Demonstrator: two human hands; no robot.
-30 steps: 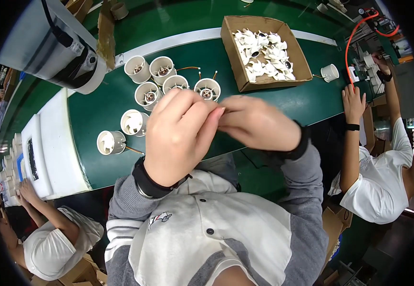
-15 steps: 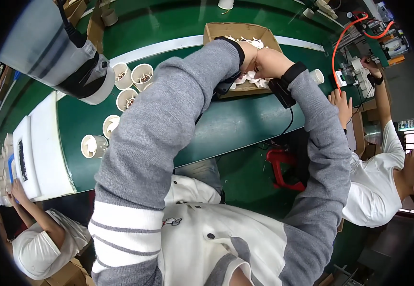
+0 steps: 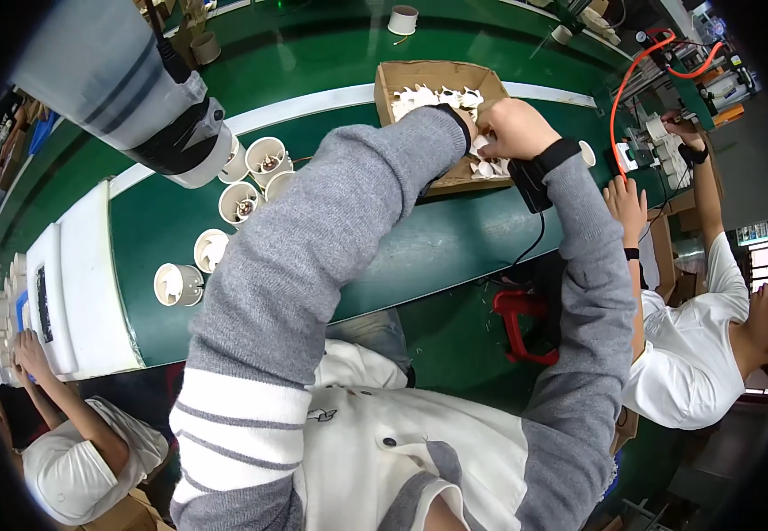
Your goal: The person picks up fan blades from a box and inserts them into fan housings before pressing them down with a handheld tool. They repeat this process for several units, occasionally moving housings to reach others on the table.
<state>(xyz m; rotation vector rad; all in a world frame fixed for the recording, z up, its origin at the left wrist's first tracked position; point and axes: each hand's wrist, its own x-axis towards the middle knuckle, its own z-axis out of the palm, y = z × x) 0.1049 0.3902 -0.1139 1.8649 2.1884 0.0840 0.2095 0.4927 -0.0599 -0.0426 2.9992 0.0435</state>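
Both my hands are over an open cardboard box (image 3: 441,76) filled with small white plastic parts (image 3: 437,99). My right hand (image 3: 518,129) is closed, its fingers bent down at the white parts; whatever they pinch is too small to make out. My left hand (image 3: 470,122) sits close beside it, mostly hidden by my grey sleeve and the right hand, so its fingers do not show. Each wrist wears a black band, and a black device (image 3: 530,184) hangs at the right one.
Several white cups (image 3: 178,285) stand left of my arm, some with wires inside. A grey translucent machine housing (image 3: 101,71) leans in at upper left. At right, a co-worker (image 3: 694,354) works near an orange hose (image 3: 616,115); another person (image 3: 92,460) is at lower left. A red stool (image 3: 521,326) stands below.
The view has shifted slightly. My right hand has lifted and turned a little away from the left hand, and more white parts show in the box.
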